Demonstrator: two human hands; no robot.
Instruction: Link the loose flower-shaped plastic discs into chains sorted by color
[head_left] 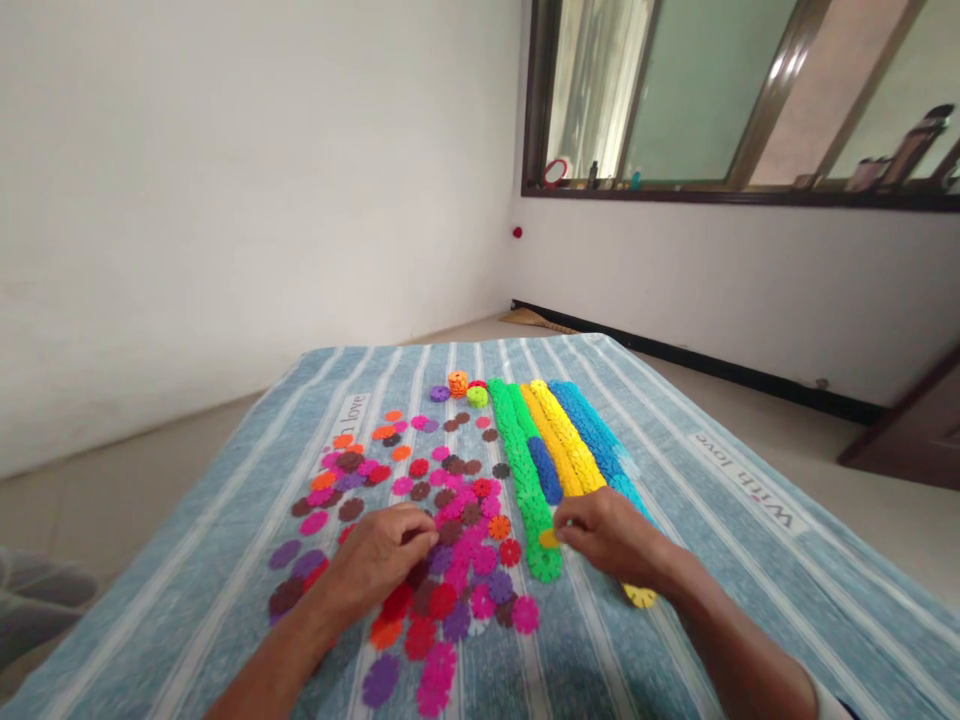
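My left hand (pixel 379 560) rests knuckles-up on a scatter of loose plastic snowflake discs (pixel 450 500) in pink, red, purple, brown and orange; its fingers curl down among them, and what they hold is hidden. My right hand (pixel 611 535) pinches a small orange disc (pixel 549 538) at the near end of the sorted rows. Those rows run away from me: a green row (pixel 517 450), a short dark blue row (pixel 545 470), orange and yellow rows (pixel 562 440) and a light blue row (pixel 596 435).
Everything lies on a blue striped cloth (pixel 712 500) printed "With love". Small stacks of discs (pixel 459 384) stand at the far end of the scatter. A lone yellow disc (pixel 640 597) lies under my right wrist. White walls, a window and bare floor surround the surface.
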